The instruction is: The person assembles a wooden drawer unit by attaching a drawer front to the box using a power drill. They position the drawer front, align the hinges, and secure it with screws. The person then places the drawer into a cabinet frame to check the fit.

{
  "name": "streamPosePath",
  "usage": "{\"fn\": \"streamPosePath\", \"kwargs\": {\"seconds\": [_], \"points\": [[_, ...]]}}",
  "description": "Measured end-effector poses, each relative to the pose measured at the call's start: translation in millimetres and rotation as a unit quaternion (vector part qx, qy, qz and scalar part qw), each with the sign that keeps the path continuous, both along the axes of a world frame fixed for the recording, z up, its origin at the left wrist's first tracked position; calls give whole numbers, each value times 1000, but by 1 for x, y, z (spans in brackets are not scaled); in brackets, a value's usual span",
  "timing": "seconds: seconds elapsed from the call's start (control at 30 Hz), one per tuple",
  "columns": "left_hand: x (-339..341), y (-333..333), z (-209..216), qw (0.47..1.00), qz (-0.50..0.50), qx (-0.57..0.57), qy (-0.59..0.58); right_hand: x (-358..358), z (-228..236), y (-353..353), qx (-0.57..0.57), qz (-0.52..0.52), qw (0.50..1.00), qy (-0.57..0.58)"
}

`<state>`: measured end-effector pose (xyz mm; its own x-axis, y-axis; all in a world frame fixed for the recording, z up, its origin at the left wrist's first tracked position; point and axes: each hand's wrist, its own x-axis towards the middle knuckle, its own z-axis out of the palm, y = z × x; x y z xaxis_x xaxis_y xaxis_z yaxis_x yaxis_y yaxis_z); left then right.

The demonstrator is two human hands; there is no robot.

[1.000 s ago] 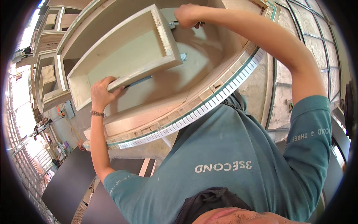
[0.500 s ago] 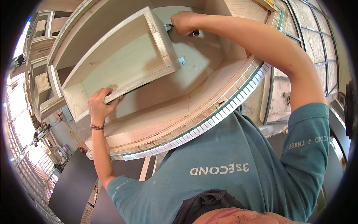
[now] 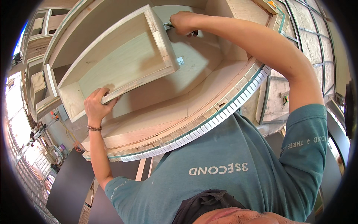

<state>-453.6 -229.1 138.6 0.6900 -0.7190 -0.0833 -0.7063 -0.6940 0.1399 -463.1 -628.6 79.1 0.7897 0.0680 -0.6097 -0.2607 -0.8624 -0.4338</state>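
A pale wooden drawer box point(image 3: 115, 56) sits tilted inside a curved wooden cabinet point(image 3: 203, 119). My left hand point(image 3: 97, 106) is closed round the box's near edge, thumb and fingers on either side of the board. At the box's right end, my right hand point(image 3: 182, 23) is closed on a small dark-handled hand tool point(image 3: 194, 33). Its metal tip shows beside the box's outer face; most of the tool is hidden in my fist, so its exact kind cannot be made out. A small pale label point(image 3: 180, 61) lies on the cabinet's inner panel by the box's corner.
White slotted edging point(image 3: 209, 127) runs along the cabinet's curved rim, close against my shirt. More wooden cabinet frames point(image 3: 41, 82) stand at the far left. Dark panels point(image 3: 71, 186) lie at the lower left. A metal-framed panel point(image 3: 309, 37) is at the right.
The view has shifted very slightly. Both hands keep the same hold, the left on the box edge and the right on the tool; the box shows no clear movement within the cabinet.
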Motion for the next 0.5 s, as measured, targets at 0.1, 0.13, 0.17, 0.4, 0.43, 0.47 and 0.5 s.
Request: {"fn": "streamPosePath", "kwargs": {"seconds": [0.1,0.13,0.17,0.4,0.43,0.47,0.5], "points": [[-1,0,0,1000,1,4,1,0,-2,1,-7,1,1000,-5],[-1,-1,1,1000,1,7,1,0,-2,1,-12,3,1000,-4],[0,0,-1,1000,-20,-11,-13,1,-3,2,-16,6,1000,-3],[9,12,-9,995,-85,-50,-32,6,-13,2,-38,20,999,-10],[9,13,-9,994,-89,-54,-31,5,-12,2,-36,12,999,-10],[9,13,-10,994,-93,-56,-31,4,-11,2,-34,4,999,-8],[10,13,-11,993,-97,-58,-31,5,-11,2,-40,13,999,-4]]}}
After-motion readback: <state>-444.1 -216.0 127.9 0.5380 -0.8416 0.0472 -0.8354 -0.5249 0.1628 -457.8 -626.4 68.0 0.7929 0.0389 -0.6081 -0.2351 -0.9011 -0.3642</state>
